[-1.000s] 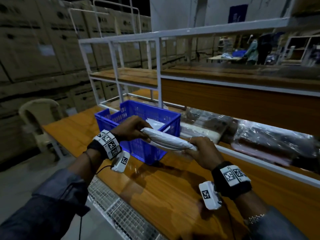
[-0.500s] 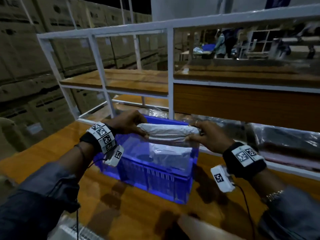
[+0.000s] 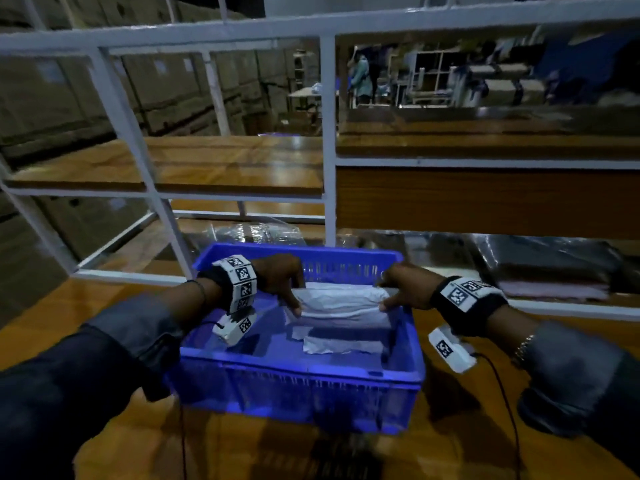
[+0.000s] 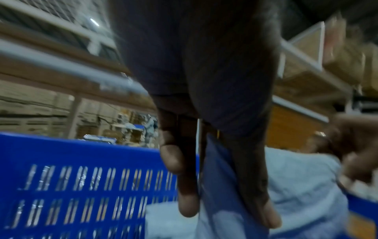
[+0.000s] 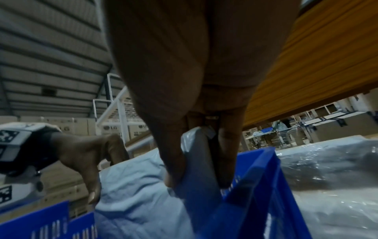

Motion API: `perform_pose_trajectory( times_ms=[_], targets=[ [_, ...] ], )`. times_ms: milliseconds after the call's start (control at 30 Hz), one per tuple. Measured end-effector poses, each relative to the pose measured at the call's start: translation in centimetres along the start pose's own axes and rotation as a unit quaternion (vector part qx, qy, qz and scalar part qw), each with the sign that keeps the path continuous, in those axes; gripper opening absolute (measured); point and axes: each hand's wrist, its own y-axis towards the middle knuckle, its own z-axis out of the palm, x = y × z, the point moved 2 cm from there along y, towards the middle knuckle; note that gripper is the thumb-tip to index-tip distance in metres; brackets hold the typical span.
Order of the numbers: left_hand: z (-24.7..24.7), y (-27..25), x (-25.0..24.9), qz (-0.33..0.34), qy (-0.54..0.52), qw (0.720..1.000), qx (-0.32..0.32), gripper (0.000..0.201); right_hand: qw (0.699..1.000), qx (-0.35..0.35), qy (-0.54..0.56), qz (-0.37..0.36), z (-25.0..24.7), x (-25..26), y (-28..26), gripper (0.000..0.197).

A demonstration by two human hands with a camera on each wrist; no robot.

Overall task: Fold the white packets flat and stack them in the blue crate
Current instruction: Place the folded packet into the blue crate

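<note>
A blue crate [image 3: 407, 368] stands on the wooden table in front of me. Inside it, a folded white packet [image 3: 341, 301] is held low between both hands. My left hand [image 3: 282, 282] pinches its left end, thumb and fingers pointing down. My right hand [image 3: 403, 289] pinches its right end by the crate's right wall. In the left wrist view the left hand's fingers [image 4: 184, 182] clamp the packet's edge [image 4: 216, 186]. In the right wrist view the thumb and fingers pinch the packet's corner [image 5: 196, 161]. Another white packet [image 3: 343, 344] lies flat on the crate floor below.
A white metal rack [image 3: 327, 140] with wooden shelves rises just behind the crate. Clear plastic-wrapped bundles [image 3: 543, 265] lie on the low shelf to the right. Stacked cardboard boxes [image 3: 52, 98] fill the left background. Bare wooden tabletop [image 3: 242, 445] lies in front of the crate.
Both hands have lowered the folded packet from above the crate rim down into the crate. My view has shifted closer, over the crate.
</note>
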Motion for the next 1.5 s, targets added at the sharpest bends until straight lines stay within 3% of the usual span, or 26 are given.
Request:
perform_pose_trajectory(
  times_ms=[267, 433, 567, 700, 800, 900, 1067, 1233, 1333, 1500],
  targets=[
    [5.1, 4.4, 0.5, 0.057, 0.050, 0.993, 0.085, 0.052, 0.974, 0.135, -0.179, 0.030, 3.3, 1.8, 3.2, 0.050],
    [7.3, 6.8, 0.8, 0.102, 0.085, 0.987, 0.093, 0.059, 0.958, 0.131, -0.255, 0.004, 6.4, 1.5, 4.1, 0.062],
    [8.4, 7.8, 1.4, 0.070, 0.114, 0.987, 0.089, 0.055, 0.945, 0.134, -0.299, -0.006, 6.9, 1.6, 4.7, 0.074],
    [8.7, 8.1, 2.0, 0.022, 0.132, 0.988, 0.080, 0.055, 0.936, 0.147, -0.321, -0.004, 7.0, 1.7, 4.8, 0.068],
    [8.8, 7.6, 1.4, 0.028, 0.151, 0.986, 0.061, 0.057, 0.933, 0.143, -0.331, 0.000, 7.2, 1.5, 4.6, 0.069],
    [8.5, 6.8, 1.1, 0.043, 0.146, 0.988, 0.035, 0.058, 0.942, 0.131, -0.309, 0.022, 6.7, 1.7, 4.4, 0.070],
    [6.7, 4.9, 0.5, 0.032, 0.144, 0.989, -0.002, 0.060, 0.963, 0.104, -0.244, 0.053, 4.6, 2.1, 3.8, 0.054],
    [3.6, 2.9, -2.0, 0.038, 0.150, 0.986, -0.063, 0.062, 0.991, 0.057, -0.099, 0.067, 0.8, 2.0, 2.4, 0.046],
    [0.6, 1.4, -4.5, 0.064, 0.126, 0.984, -0.107, 0.059, 0.999, -0.005, -0.009, 0.041, -2.2, 2.4, 0.5, 0.042],
    [-3.6, -1.6, -9.5, 0.129, 0.045, 0.954, -0.266, 0.049, 0.993, -0.090, 0.080, 0.008, -5.2, 2.3, -6.1, 0.043]
  ],
)
